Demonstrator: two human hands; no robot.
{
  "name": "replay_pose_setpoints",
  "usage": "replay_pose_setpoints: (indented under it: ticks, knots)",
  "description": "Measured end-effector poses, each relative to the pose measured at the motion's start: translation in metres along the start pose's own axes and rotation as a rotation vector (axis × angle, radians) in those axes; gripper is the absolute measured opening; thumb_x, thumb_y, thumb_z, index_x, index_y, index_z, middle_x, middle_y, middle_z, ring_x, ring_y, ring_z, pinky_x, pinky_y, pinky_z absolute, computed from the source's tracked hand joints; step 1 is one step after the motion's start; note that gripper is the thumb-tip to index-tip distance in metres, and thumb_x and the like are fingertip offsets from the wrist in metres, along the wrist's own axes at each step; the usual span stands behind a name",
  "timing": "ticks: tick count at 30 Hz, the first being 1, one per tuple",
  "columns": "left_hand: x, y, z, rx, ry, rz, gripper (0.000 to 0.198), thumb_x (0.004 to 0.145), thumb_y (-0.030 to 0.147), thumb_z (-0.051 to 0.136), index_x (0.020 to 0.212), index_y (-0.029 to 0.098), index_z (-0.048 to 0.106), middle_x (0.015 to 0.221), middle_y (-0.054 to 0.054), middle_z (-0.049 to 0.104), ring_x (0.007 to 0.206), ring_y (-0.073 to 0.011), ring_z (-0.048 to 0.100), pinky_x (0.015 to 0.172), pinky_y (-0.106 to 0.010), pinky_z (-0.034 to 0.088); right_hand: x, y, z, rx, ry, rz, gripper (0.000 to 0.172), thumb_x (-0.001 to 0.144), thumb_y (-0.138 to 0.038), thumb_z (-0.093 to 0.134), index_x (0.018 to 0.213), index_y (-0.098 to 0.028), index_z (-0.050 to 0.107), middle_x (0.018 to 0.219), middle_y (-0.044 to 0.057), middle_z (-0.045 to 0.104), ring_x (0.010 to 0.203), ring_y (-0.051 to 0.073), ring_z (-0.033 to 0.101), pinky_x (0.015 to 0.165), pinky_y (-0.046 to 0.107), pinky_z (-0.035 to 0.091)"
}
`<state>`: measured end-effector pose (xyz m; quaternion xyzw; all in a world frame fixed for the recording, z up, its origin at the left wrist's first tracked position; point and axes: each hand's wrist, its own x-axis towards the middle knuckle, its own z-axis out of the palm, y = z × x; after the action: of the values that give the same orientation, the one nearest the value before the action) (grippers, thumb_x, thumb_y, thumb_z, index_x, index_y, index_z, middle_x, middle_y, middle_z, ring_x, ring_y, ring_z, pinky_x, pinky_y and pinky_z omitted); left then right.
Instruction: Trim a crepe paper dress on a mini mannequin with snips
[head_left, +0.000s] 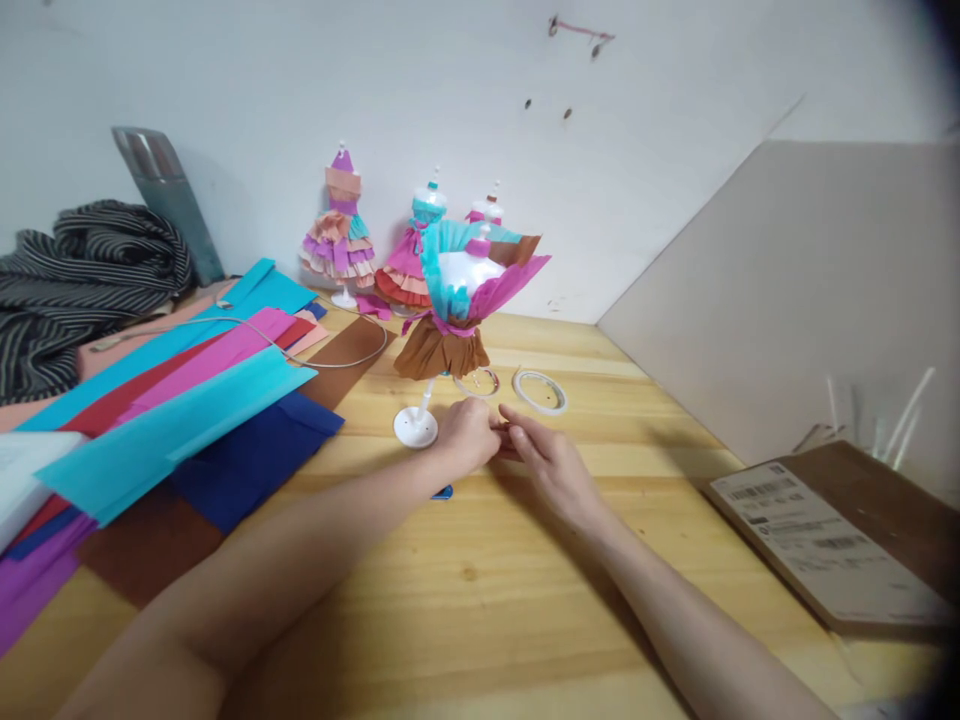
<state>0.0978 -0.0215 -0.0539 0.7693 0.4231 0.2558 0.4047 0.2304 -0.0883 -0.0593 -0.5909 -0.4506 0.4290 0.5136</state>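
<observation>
My left hand (469, 437) is closed just above the table, right beside the white round base (415, 428) of a small dress form. My right hand (553, 465) meets it from the right, its fingers pressed together at the left fingertips. Whatever sits between the fingers is too small and hidden to name. Above them stands the dress form (469, 275), wearing a gathered brown paper skirt (441, 348) and flaring turquoise and pink paper on top. Two rolls of tape lie behind my hands, a white one (541, 392) and another (480, 382) partly covered.
Three dressed forms, one in purple and peach (342, 235), stand against the wall. Coloured paper sheets (180, 430), a thin looped cord, a striped cloth (90, 280) and a flask (169, 205) fill the left. A cardboard box (832, 540) lies right; a blue object (443, 492) is under my left wrist.
</observation>
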Motion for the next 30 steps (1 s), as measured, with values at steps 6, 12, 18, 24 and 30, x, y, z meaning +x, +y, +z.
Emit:
replay_pose_setpoints:
  ticks: [6, 12, 18, 24, 30]
  knots:
    - [0.003, 0.007, 0.005, -0.05, -0.038, -0.057, 0.023, 0.07, 0.027, 0.061, 0.049, 0.017, 0.057, 0.044, 0.004, 0.043, 0.047, -0.0108, 0.043, 0.047, -0.023, 0.029, 0.003, -0.007, -0.002, 0.015, -0.006, -0.005, 0.05, 0.075, -0.052, 0.07, 0.112, -0.018, 0.066, 0.107, 0.012, 0.072, 0.079, 0.026, 0.072, 0.064, 0.038, 0.06]
    - [0.005, 0.001, -0.006, -0.017, 0.03, 0.02, 0.02, 0.078, 0.022, 0.053, 0.059, 0.017, 0.058, 0.053, 0.004, 0.046, 0.055, -0.0112, 0.044, 0.052, -0.023, 0.029, 0.016, -0.013, -0.015, 0.135, 0.023, 0.057, 0.022, 0.084, -0.035, 0.063, 0.091, -0.015, 0.065, 0.082, 0.009, 0.074, 0.048, 0.014, 0.065, 0.042, 0.023, 0.05]
    - [0.003, -0.004, -0.017, 0.098, 0.043, 0.122, 0.018, 0.074, 0.015, 0.057, 0.057, 0.017, 0.058, 0.051, 0.004, 0.04, 0.055, -0.0129, 0.039, 0.056, -0.026, 0.024, 0.02, -0.013, -0.02, 0.273, 0.035, 0.088, 0.015, 0.088, -0.024, 0.056, 0.089, -0.013, 0.066, 0.074, 0.007, 0.073, 0.045, 0.01, 0.061, 0.038, 0.018, 0.047]
    - [0.003, 0.001, -0.007, 0.035, 0.047, 0.202, 0.019, 0.078, 0.016, 0.055, 0.059, 0.016, 0.057, 0.054, 0.005, 0.043, 0.056, -0.0105, 0.041, 0.054, -0.022, 0.028, 0.021, -0.012, -0.019, 0.416, 0.006, 0.114, 0.038, 0.096, -0.035, 0.04, 0.085, -0.014, 0.07, 0.08, 0.012, 0.074, 0.07, 0.017, 0.071, 0.066, 0.027, 0.06]
    - [-0.007, 0.012, -0.009, 0.033, 0.127, 0.324, 0.021, 0.088, 0.021, 0.049, 0.073, 0.018, 0.063, 0.078, -0.001, 0.06, 0.076, -0.0141, 0.054, 0.072, -0.025, 0.04, 0.02, -0.008, -0.018, 0.463, 0.022, 0.051, 0.023, 0.089, -0.031, 0.052, 0.089, -0.019, 0.071, 0.093, 0.009, 0.074, 0.086, 0.019, 0.07, 0.083, 0.031, 0.058]
